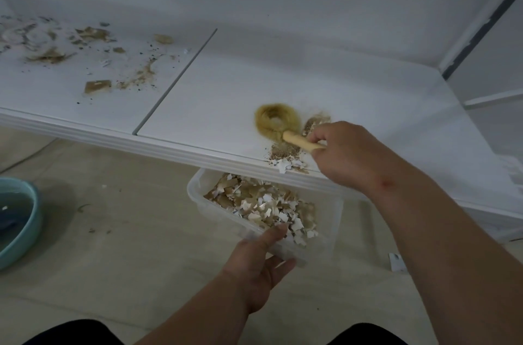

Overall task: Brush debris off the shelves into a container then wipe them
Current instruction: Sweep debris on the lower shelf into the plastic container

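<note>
Brush [278,121] on shelf [226,95] — container [198,192] below its front edge, bowl [27,220] far left.

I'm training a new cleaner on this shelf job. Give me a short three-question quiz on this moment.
1. True or false: the right hand grips the brush.
2. Where is the clear container held? A) on top of the shelf B) below the shelf edge C) inside the teal basin
3. Which part of the shelf carries more unswept debris, left or right of the seam?

Key: 1 true. 2 B, with the left hand gripping its near rim. 3 left.
</note>
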A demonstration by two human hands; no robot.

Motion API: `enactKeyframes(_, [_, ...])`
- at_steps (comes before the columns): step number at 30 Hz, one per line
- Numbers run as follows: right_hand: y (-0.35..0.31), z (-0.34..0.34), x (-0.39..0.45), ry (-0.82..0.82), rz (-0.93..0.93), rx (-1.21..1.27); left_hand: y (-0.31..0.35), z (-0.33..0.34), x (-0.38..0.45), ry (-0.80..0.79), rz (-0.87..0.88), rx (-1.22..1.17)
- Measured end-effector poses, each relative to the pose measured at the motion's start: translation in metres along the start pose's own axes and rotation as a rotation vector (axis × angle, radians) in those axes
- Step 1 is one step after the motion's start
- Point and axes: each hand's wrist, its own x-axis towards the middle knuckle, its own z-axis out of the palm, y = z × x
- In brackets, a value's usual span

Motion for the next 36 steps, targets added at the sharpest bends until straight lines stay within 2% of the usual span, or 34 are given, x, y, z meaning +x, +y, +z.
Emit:
enactKeyframes(6, [0.008,-0.015,-0.062,-0.09,-0.048,-0.031,0.0,0.005,0.001,-0.017,0.001,-0.019])
enactKeyframes(12, [0.012,-0.019,-0.037,0.082,-0.024,-0.052,-0.002,0.004,0.002,-0.017,0.003,-0.01])
enactKeyframes(16, [0.008,0.001,-0.036,-0.001,-0.041,-0.078,-0.005,0.005,0.003,-0.019,-0.003,0.004])
enactKeyframes(21, [0.016,-0.014,-0.073,-0.074,-0.068,-0.07,-0.004,0.006,0.004,-0.032,0.005,0.025])
enactKeyframes(23, [0.025,-0.025,-0.067,-0.033,-0.028,-0.018,-0.004,0.008,0.005,-0.03,-0.001,0.018])
enactKeyframes(26, [0.046,-0.028,-0.032,0.157,0.057,0.023,-0.005,0.011,0.004,-0.023,-0.014,0.018])
enactKeyframes(28, [0.059,-0.026,-0.002,0.219,0.146,0.004,-0.006,0.012,0.004,-0.026,-0.013,0.019])
enactKeyframes(31, [0.067,-0.017,0.031,0.16,0.187,-0.112,-0.006,0.01,0.003,-0.016,-0.002,0.024])
enactKeyframes(36, [0.05,0.005,0.017,0.055,0.07,-0.128,-0.006,0.008,0.004,-0.015,-0.001,0.025])
